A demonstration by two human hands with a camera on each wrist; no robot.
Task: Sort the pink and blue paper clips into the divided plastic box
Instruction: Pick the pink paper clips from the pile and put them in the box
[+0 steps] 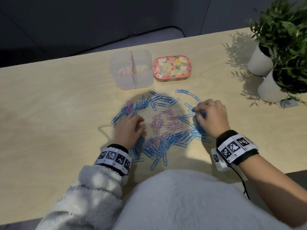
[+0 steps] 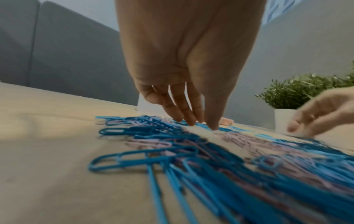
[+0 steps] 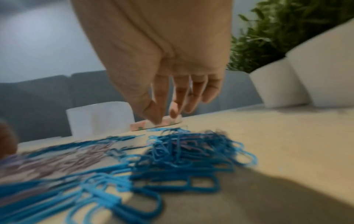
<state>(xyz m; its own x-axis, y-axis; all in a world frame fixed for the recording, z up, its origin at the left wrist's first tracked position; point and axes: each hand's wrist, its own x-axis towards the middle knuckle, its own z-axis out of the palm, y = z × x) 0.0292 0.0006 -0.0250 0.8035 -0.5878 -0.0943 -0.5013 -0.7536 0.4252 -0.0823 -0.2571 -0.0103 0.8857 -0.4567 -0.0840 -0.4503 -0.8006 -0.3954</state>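
Observation:
Blue paper clips [image 1: 159, 100] ring a patch of pink paper clips [image 1: 159, 123] on the wooden table. The clear divided plastic box [image 1: 116, 75] stands behind them, with some pink clips in its left compartment. My left hand [image 1: 139, 125] lies on the left side of the pile, its straight fingers [image 2: 189, 121] touching clips and table. My right hand [image 1: 197, 112] hovers over a heap of blue clips [image 3: 191, 151] at the right. In the right wrist view its fingers [image 3: 176, 109] hang loosely with nothing pinched.
A floral tin [image 1: 172, 67] lies just right of the box. Two white pots [image 1: 260, 63] with green plants [image 1: 282, 30] stand at the table's far right. A grey sofa lies beyond the far edge. Bare tabletop [image 1: 49, 105] stretches to the left.

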